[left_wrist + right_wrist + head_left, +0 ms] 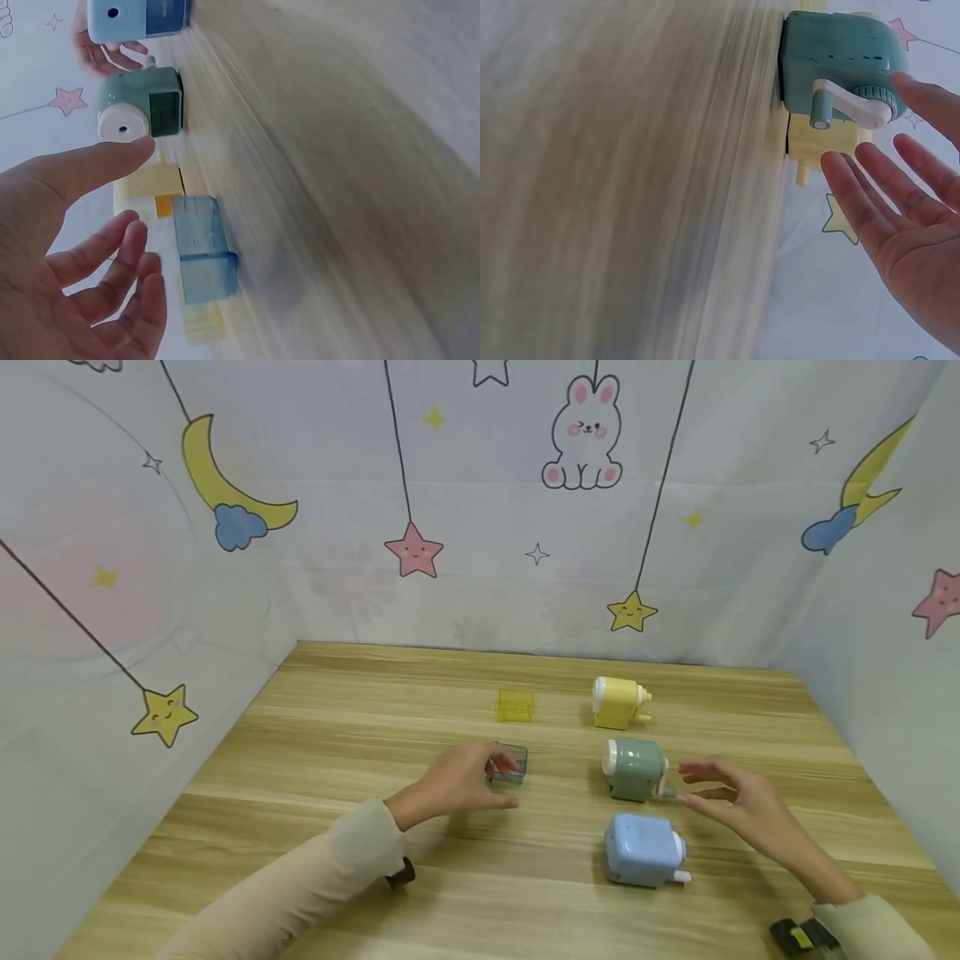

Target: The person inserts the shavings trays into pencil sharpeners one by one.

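Note:
A green crank pencil sharpener (633,768) stands right of the table's middle, its front slot open in the left wrist view. My right hand (742,802) is beside its crank handle (821,110), fingers spread and nothing held. Over to the left, my left hand (467,777) is at a clear blue-grey shavings drawer (513,763). In the left wrist view this drawer (204,247) lies past the fingertips, with a gap between, and the thumb and fingers are apart.
Behind the green sharpener stands a yellow sharpener (617,702); a blue sharpener (642,850) stands in front of it. A clear yellow drawer (516,705) lies beyond the blue-grey one. Printed cloth walls (480,602) enclose the wooden table (360,710) at the back and sides.

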Demonstrator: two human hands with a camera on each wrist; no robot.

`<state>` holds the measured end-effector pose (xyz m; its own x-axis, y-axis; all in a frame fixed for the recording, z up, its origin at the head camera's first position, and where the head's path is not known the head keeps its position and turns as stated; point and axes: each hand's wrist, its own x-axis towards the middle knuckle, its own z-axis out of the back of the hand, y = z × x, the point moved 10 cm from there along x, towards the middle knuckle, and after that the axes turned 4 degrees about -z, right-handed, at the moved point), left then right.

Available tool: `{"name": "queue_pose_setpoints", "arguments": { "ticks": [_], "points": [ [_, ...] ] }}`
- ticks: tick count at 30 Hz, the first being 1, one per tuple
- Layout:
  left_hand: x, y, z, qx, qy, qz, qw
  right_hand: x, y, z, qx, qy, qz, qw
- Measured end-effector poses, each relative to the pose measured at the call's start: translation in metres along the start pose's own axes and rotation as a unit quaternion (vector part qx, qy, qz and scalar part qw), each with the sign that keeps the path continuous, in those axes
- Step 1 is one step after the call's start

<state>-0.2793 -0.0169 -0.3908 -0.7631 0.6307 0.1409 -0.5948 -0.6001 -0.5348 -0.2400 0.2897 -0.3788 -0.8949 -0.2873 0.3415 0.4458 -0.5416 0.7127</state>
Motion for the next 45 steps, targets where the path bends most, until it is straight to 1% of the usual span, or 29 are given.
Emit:
{"name": "queue_pose_setpoints", "arguments": {
  "ticks": [4,8,10,12,14,20,22,25,27,32,38,45],
  "points": [
    [0.001,0.009,0.008,0.0,-0.032,-0.002,0.9995,0.006,-0.003,-0.003,0.026,0.008,-0.002,0.9996],
    [0.003,0.017,0.013,-0.023,-0.057,-0.001,0.9981,0.01,-0.006,-0.007,0.043,0.017,-0.013,0.9988],
    [0.004,0.022,0.013,-0.041,-0.06,0.007,0.9973,0.012,-0.006,-0.009,0.051,0.021,-0.015,0.9984],
    [0.005,0.025,0.012,-0.058,-0.06,0.013,0.9964,0.014,-0.006,-0.012,0.053,0.026,-0.016,0.9981],
    [0.007,0.029,0.01,-0.063,-0.055,0.021,0.9963,0.017,-0.005,-0.014,0.056,0.033,-0.017,0.9977],
    [0.009,0.037,0.002,-0.062,-0.02,0.042,0.997,0.022,-0.005,-0.021,0.061,0.051,-0.02,0.9966],
    [0.009,0.039,-0.001,-0.071,-0.011,0.052,0.9961,0.023,-0.006,-0.024,0.056,0.054,-0.019,0.9968],
    [0.009,0.043,-0.004,-0.086,-0.006,0.068,0.994,0.025,-0.008,-0.026,0.045,0.055,-0.021,0.9973],
    [0.008,0.045,-0.005,-0.103,-0.006,0.077,0.9917,0.026,-0.008,-0.028,0.039,0.057,-0.024,0.9974],
    [0.008,0.05,-0.009,-0.142,-0.009,0.089,0.9858,0.029,-0.011,-0.032,0.055,0.063,-0.036,0.9959],
    [0.009,0.055,-0.008,-0.162,-0.024,0.092,0.9822,0.032,-0.014,-0.035,0.075,0.06,-0.048,0.9943],
    [0.01,0.055,-0.008,-0.174,-0.031,0.101,0.9792,0.033,-0.012,-0.036,0.096,0.06,-0.047,0.9925]
  ]
}}
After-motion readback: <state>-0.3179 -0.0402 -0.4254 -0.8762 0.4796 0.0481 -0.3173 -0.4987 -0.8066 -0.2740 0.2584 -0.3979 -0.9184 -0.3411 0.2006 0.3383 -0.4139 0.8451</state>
